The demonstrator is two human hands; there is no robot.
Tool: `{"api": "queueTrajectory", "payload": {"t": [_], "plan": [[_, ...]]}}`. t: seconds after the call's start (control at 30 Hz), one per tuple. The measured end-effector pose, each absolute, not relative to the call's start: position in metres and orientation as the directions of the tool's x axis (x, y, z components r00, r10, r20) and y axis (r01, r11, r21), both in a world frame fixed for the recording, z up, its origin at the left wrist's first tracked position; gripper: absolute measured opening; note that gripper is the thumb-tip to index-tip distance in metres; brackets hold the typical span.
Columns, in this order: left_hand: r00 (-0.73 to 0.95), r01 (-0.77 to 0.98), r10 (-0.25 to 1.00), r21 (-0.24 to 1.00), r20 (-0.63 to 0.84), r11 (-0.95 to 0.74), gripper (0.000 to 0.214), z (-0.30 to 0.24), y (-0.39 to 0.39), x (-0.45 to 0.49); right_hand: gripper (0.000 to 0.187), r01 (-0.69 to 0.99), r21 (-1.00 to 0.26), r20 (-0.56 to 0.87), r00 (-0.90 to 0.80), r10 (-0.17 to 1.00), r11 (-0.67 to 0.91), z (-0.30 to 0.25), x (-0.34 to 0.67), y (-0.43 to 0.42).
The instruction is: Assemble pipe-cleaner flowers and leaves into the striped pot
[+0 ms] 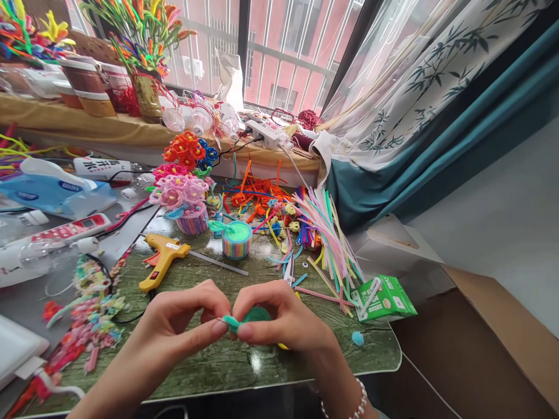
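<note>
Low over the front of the table, my left hand point(187, 317) and my right hand point(277, 314) meet at a teal pipe cleaner point(231, 322). Both hands pinch it between thumb and forefinger, with a thin wire end showing at the left fingertips. A rounded teal part shows behind my right thumb; how it joins the rest is partly hidden. Yellow scissors point(289, 279) lie beyond my right hand, mostly covered by it. Ahead of my hands stands a small striped pot point(236, 247) with a mint-green top and a green loop.
A yellow glue gun point(163, 259) with a glue stick lies left. Pink flowers point(180, 191) fill another pot. Pastel pipe cleaners point(325, 233), a green packet point(386, 298) and a blue pompom point(357, 338) are right. Scraps point(94, 317) and bottles point(39, 256) crowd the left.
</note>
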State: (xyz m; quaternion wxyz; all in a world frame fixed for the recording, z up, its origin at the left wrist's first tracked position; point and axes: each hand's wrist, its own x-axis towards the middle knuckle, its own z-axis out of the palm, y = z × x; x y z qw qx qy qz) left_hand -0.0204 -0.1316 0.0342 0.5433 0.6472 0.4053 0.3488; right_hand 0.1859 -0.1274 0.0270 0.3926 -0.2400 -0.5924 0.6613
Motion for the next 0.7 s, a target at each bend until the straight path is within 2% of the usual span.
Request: {"api": "queueTrajectory", "payload": {"t": [0.17, 0.27, 0.43, 0.53, 0.63, 0.7], "plan": [[0.462, 0.113, 0.887, 0.992, -0.006, -0.052, 0.030, 0.033, -0.124, -0.023, 0.029, -0.292, -0.932, 0.012, -0.617, 0.787, -0.215, 0.026, 0.182, -0.126], [0.518, 0.104, 0.855, 0.991, 0.016, -0.082, 0.029, 0.029, -0.118, -0.026, 0.034, -0.230, -0.947, -0.034, -0.623, 0.781, -0.225, 0.029, 0.183, -0.124], [0.656, 0.140, 0.755, 0.980, 0.015, -0.141, 0.029, 0.030, -0.102, -0.036, 0.030, -0.123, -0.989, 0.020, -0.640, 0.768, -0.077, 0.036, 0.187, -0.119], [0.739, 0.157, 0.672, 0.962, 0.034, -0.222, 0.019, 0.038, -0.090, -0.042, 0.025, -0.050, -0.999, 0.043, -0.660, 0.750, 0.013, 0.039, 0.187, -0.118], [0.817, 0.187, 0.576, 0.929, 0.033, -0.319, 0.005, 0.054, -0.079, -0.044, 0.016, 0.053, -0.983, 0.097, -0.665, 0.741, 0.176, 0.043, 0.185, -0.119], [0.868, 0.226, 0.495, 0.903, -0.017, -0.366, 0.007, 0.068, -0.075, -0.043, 0.008, 0.113, -0.951, 0.141, -0.669, 0.729, 0.288, 0.048, 0.183, -0.121]]}}
